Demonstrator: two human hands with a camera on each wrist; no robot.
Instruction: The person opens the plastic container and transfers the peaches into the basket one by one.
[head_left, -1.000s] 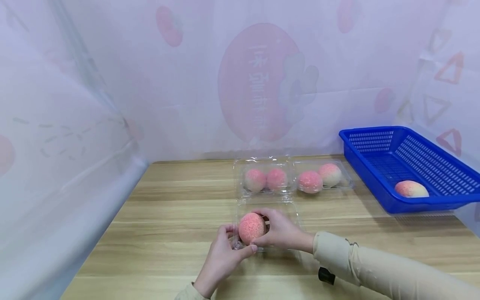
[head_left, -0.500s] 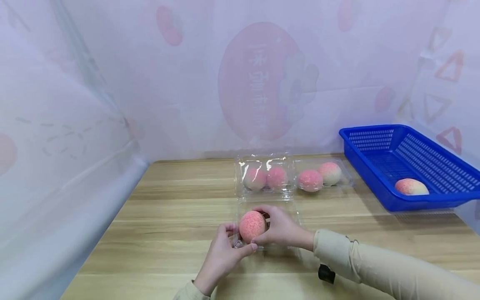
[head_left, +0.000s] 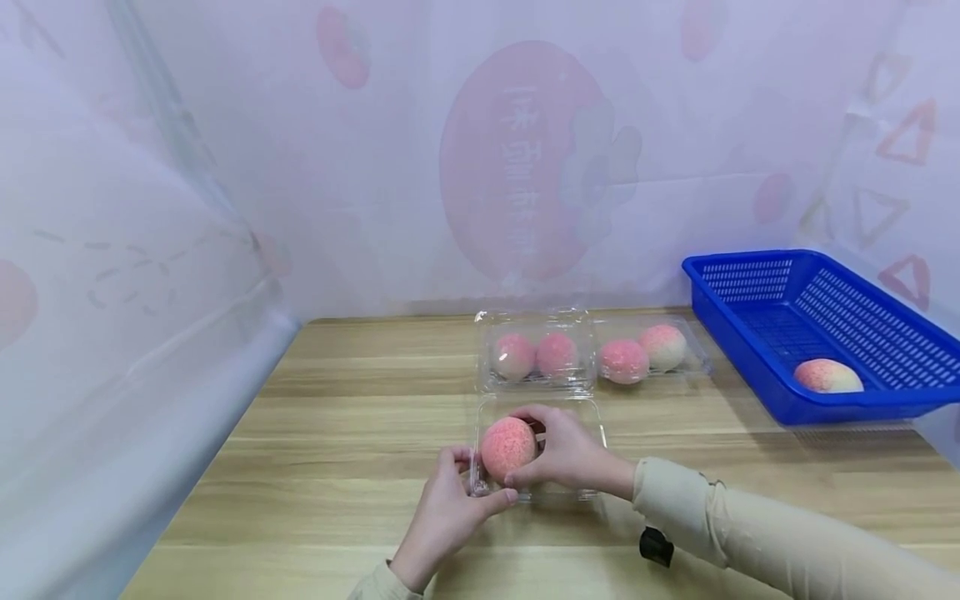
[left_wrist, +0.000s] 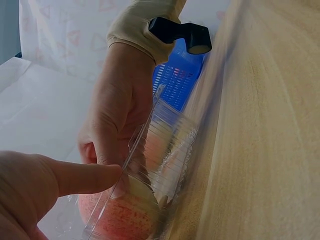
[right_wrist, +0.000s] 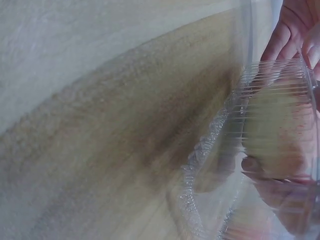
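Observation:
A pink peach [head_left: 508, 450] sits at the left end of the near half of a clear plastic clamshell box [head_left: 592, 427]. My right hand [head_left: 564, 450] grips the peach from its right side, thumb in front and fingers behind. At the box's front left corner, my left hand [head_left: 450, 504] holds the plastic edge, its thumb along the front. The left wrist view shows that thumb [left_wrist: 85, 176] against the rim, beside the peach [left_wrist: 122, 212]. Through the ribbed box wall [right_wrist: 275, 75] in the right wrist view, the peach [right_wrist: 275, 132] shows pale yellow.
Behind the near half, two peaches [head_left: 534, 357] show through clear plastic. To their right lies another clear box [head_left: 693, 354] with two peaches [head_left: 643, 350]. A blue basket [head_left: 795, 408] at the right holds one peach [head_left: 828, 377]. White printed cloth [head_left: 360, 250] bounds the wooden table [head_left: 337, 467].
Both hands and the gripped peach stay in nearly the same place at the box. The head view has shifted very slightly, and glare on the rear plastic has changed.

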